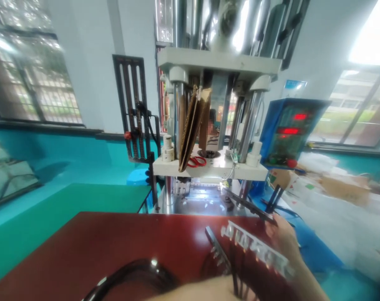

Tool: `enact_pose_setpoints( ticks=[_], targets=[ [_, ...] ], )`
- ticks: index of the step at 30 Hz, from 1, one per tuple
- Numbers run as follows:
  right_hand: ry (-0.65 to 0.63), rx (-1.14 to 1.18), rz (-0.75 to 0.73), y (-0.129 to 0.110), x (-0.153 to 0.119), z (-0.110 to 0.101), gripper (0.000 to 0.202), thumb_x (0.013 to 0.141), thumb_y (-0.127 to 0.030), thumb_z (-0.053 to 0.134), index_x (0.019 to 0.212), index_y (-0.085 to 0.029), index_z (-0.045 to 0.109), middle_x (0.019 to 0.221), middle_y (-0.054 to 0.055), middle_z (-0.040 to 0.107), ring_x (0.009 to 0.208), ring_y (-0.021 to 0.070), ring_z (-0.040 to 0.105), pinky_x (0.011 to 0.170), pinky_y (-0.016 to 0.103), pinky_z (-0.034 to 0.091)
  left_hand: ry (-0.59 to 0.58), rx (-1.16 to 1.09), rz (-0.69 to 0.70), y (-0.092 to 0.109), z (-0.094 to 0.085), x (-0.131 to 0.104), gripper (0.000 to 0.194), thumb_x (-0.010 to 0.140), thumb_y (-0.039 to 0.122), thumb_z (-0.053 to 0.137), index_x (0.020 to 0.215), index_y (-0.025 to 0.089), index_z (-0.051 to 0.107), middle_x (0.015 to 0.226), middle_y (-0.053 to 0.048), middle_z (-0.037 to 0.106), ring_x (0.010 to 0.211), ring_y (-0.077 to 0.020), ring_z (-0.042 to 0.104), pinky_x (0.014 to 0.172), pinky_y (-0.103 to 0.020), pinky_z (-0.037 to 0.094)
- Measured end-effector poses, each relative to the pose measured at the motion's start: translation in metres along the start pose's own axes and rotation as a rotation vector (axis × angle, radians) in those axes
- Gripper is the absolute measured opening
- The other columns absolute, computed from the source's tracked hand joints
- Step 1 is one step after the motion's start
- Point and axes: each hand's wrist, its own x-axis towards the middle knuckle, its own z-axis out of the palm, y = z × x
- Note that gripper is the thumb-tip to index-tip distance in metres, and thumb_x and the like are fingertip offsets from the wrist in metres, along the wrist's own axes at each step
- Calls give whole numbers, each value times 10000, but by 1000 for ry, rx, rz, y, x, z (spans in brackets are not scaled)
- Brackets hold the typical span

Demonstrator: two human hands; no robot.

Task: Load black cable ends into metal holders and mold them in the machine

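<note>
My right hand (282,236) is closed on the near end of a long dark bar (249,205), whose far end reaches to the lower plate of the press. A clear plastic strip (258,247) with several moulded pieces lies slantwise beside my right wrist, partly blurred. To its left is a short dark strip (218,248) with small metal-coloured pieces and thin cables running down. My left hand (208,289) shows only as blurred skin at the bottom edge, beside those cables; its fingers cannot be made out.
A press (208,167) stands ahead, with cardboard (192,129) and red-handled scissors (197,161) on it. A blue control box (292,129) is at its right. Black cable loops (130,271) lie on the red-brown table (114,238). White bags (340,209) are at the right.
</note>
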Motion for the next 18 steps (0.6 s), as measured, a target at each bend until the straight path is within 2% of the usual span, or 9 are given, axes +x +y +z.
enact_pose_setpoints(
  ticks=[3,6,8,10,12,14,16,18],
  targets=[
    [62,-61,21,3,-16,-23,246,637,-367,648,711,-159,540,477,-31,535,372,63,403,344,164,307,-72,-99,34,5,1,-7,243,720,307,617,800,88,683,525,-1,493,418,-46,400,385,-185,218],
    [105,-153,69,12,-34,-40,385,569,-442,687,786,-152,559,505,-25,562,387,83,440,345,180,329,-129,-157,21,11,1,-9,243,747,269,564,824,69,678,465,12,458,327,-45,345,320,-200,142],
    [66,-252,108,16,-43,-51,495,555,-511,679,863,-143,560,579,4,607,448,125,511,399,221,406,-137,-161,10,14,1,-9,235,738,254,564,817,61,672,458,10,457,316,-48,345,308,-199,135],
    [-62,-417,100,17,-48,-61,529,597,-525,651,944,-135,561,654,33,633,560,179,581,514,275,479,-126,-163,-6,15,3,-9,228,723,251,569,806,61,665,447,14,451,303,-49,338,301,-195,135],
    [-225,-647,-31,19,-49,-72,429,656,-474,619,935,-150,590,727,48,640,697,214,608,652,315,500,-108,-161,-30,15,5,-8,226,704,259,584,794,66,659,442,18,453,290,-49,329,294,-192,148],
    [-357,-918,-261,24,-48,-82,266,693,-406,584,820,-178,632,794,63,629,791,225,590,746,343,479,-98,-155,-61,13,7,-7,229,685,271,601,784,71,654,442,18,462,283,-49,325,287,-189,164],
    [-415,-1151,-469,27,-46,-87,189,723,-359,542,717,-199,641,824,76,611,818,232,562,780,382,455,-89,-150,-83,10,8,-5,234,674,286,611,774,78,651,436,22,461,280,-51,326,282,-183,173],
    [-384,-1269,-576,23,-48,-84,182,737,-333,517,725,-206,647,851,90,604,838,250,545,777,417,443,-85,-142,-97,8,9,-3,243,668,303,619,769,84,649,427,28,455,276,-50,322,279,-180,180]
  ],
)
